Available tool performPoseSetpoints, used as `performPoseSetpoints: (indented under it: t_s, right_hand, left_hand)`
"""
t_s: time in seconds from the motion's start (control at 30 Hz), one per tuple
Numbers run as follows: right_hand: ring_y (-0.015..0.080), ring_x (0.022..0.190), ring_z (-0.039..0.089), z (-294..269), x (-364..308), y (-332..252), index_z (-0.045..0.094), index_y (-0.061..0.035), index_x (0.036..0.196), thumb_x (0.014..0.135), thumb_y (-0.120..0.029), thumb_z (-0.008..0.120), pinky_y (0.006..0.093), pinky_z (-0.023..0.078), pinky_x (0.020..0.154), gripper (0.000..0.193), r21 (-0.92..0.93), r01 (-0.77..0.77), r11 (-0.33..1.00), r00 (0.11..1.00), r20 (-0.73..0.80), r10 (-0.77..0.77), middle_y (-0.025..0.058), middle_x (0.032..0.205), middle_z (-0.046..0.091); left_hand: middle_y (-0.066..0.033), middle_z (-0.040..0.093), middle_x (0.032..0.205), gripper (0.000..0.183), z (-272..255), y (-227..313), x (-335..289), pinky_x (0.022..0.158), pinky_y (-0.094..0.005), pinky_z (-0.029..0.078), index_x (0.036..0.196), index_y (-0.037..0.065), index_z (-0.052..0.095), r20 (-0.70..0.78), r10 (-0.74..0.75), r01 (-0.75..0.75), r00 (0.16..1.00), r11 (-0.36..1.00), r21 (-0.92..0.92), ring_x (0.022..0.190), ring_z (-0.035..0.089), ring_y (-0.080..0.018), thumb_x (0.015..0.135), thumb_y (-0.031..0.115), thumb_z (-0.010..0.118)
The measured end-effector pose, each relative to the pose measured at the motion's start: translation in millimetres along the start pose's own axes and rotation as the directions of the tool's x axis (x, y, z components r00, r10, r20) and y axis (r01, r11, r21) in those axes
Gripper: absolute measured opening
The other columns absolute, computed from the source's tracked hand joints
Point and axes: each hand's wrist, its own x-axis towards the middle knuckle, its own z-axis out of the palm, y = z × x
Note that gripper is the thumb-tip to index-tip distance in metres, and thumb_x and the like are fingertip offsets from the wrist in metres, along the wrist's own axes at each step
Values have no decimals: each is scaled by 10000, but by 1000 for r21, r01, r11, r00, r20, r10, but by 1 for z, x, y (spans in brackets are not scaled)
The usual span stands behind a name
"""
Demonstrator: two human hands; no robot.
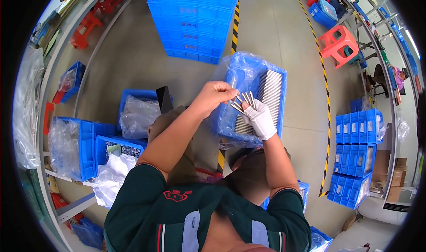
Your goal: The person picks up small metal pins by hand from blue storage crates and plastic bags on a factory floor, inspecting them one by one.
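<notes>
Several short, shiny metal rods (248, 100) fan out from my right hand (260, 120), which wears a white glove with bare fingertips and is closed around them. My bare left hand (216, 97) meets them from the left, thumb and forefinger pinched at the end of one rod. Both hands are over a blue crate (281, 77) lined with a clear plastic bag (242, 70). Inside the crate, rows of similar metal rods (270, 85) lie packed side by side, partly hidden by my hands and the bag.
A tall stack of blue crates (191, 21) rises beyond. Left are more crates with plastic bags (137, 112) and a dark upright object (164, 99). On the right stand stacked crates (357, 128) and a red stool (339, 43). Striped tape (326, 88) marks the floor. A person (401, 74) sits far right.
</notes>
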Motion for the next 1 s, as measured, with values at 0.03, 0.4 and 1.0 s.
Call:
performPoseSetpoints:
  t_s: [0.03,0.4,1.0]
  right_hand:
    - [46,490,377,0,0,-1,548,-37,791,850,-152,550,192,291,443,130,43,-43,998,999,-4,43,-23,591,462]
    - [46,466,350,-5,2,-1,539,-44,779,864,-220,533,189,243,414,196,77,-117,990,991,79,111,-30,578,445]
    - [45,494,385,5,2,1,565,-27,749,851,-230,560,205,310,436,227,-130,-31,991,999,-16,30,-34,580,459]
  left_hand:
    - [-11,582,705,157,0,0,0,576,-197,381,808,4,629,-1,18,-18,1000,999,50,630,482,-59,778,157,643]
    - [-18,606,780,156,-2,9,-2,667,-223,415,852,3,631,-84,53,-47,995,996,71,709,512,-72,797,148,617]
    - [6,565,698,143,5,-6,-3,593,-213,394,751,-13,621,-17,184,-174,983,953,246,644,475,-55,767,127,646]
